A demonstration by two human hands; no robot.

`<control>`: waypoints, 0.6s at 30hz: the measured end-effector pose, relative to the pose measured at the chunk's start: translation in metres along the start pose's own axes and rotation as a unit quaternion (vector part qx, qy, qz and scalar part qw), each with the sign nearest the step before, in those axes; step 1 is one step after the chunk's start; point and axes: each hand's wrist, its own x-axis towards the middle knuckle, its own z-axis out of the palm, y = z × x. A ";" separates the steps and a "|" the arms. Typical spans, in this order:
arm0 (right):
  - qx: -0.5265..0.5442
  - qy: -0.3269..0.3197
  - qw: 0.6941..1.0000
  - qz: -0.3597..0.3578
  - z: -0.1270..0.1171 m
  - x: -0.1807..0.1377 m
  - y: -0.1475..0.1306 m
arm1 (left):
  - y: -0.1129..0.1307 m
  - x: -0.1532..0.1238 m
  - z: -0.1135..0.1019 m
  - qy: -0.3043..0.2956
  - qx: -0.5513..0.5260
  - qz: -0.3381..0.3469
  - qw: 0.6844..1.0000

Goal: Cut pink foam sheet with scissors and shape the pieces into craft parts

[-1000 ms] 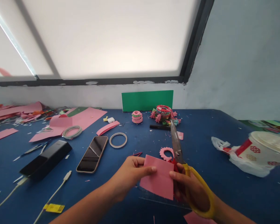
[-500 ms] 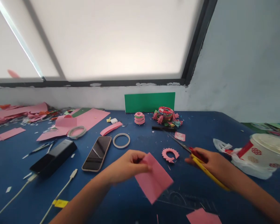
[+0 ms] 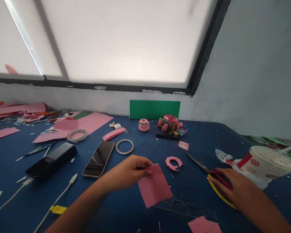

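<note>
My left hand (image 3: 133, 173) pinches a square of pink paper (image 3: 155, 187) by its upper left corner, thumb on top. The paper hangs tilted above the blue table. To the right, my right hand (image 3: 240, 187) has its fingers at the handles of a pair of scissors (image 3: 216, 182), one handle red and one yellow. The scissor blades are close together and point away to the left, low over the table. Between the hands lies a pink zigzag paper ring (image 3: 174, 163) with a gap. Under the held paper is a clear ruler (image 3: 184, 207), and another pink paper piece (image 3: 205, 225) lies nearer me.
A phone (image 3: 98, 159), a tape roll (image 3: 124, 146), a black power bank (image 3: 52, 161) and cables lie left. Folded paper pieces (image 3: 169, 125), a small pink stack (image 3: 144, 125) and a black pen (image 3: 168, 137) are behind. A lidded cup (image 3: 264, 161) stands right.
My right hand has lowered the scissors to the table and moved slightly right. My left hand still holds the pink square, now turned a little. The view has shifted slightly.
</note>
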 end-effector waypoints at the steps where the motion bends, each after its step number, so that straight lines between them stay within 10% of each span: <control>1: 0.036 -0.038 0.999 -0.009 -0.003 -0.004 -0.020 | -0.002 0.001 -0.002 -0.002 0.010 -0.003 1.000; 5: 0.125 -0.257 0.951 -0.116 -0.009 -0.013 -0.095 | -0.011 0.005 -0.008 -0.006 0.068 -0.022 0.997; 11: 0.096 -0.345 0.925 -0.125 -0.005 0.002 -0.118 | -0.015 0.005 -0.002 -0.074 0.146 0.004 0.987; 15: 0.134 -0.266 0.943 -0.146 0.004 0.015 -0.098 | -0.026 0.009 0.020 -0.146 0.127 0.005 0.981; 18: 0.189 -0.136 0.964 -0.127 0.005 0.020 -0.078 | -0.043 0.020 0.038 -0.051 0.230 0.024 0.972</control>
